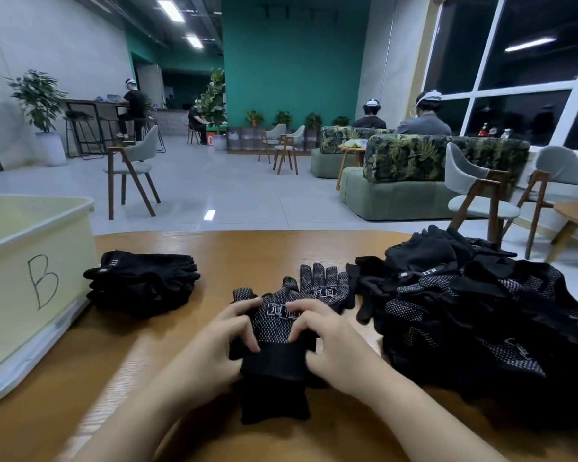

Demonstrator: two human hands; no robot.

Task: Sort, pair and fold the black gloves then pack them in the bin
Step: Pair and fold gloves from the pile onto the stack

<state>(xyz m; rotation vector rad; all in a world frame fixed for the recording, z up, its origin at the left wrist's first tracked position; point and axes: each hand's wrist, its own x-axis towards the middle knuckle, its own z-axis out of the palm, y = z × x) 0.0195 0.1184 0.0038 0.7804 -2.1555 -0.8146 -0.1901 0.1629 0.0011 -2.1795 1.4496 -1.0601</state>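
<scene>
A single head-worn wide-angle camera looks forward and slightly down from the person's own seat. The near wooden counter fills the lower half, close under the lens, with both forearms entering from the bottom edge. Beyond the counter's far edge the view reaches deep into a lounge, straight lines bowing toward the edges.

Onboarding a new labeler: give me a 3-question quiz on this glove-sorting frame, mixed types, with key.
1. True or false: the stack of gloves lies inside the bin.
2. Which letter is written on the bin? A) A B) B C) D
3. Fill in: the unsorted pile lies on the person's ____ side of the table.

Key: 1 false, it lies on the table beside the bin. 2 B. 3 right. The left hand and right hand both grip the dotted gloves.
</scene>
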